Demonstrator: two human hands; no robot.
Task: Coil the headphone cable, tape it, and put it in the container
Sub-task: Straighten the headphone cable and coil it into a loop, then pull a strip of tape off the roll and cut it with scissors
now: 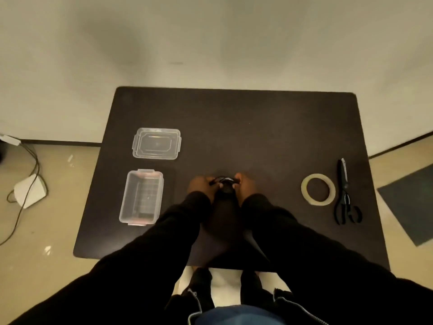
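The black headphone cable (pixel 225 182) is bunched into a small loop between my two hands at the middle of the dark table (pixel 257 127). My left hand (pixel 201 186) grips its left side and my right hand (pixel 245 186) grips its right side. Much of the cable is hidden by my fingers and blends with the tabletop. The clear plastic container (pixel 141 197) stands open to the left of my hands. A roll of clear tape (pixel 318 189) lies flat to the right.
The container's clear lid (pixel 156 143) lies behind the container. Black scissors (pixel 346 195) lie just right of the tape, near the table's right edge. On the floor to the left are a white device and cables (pixel 28 191); a dark mat (pixel 412 205) lies at the right.
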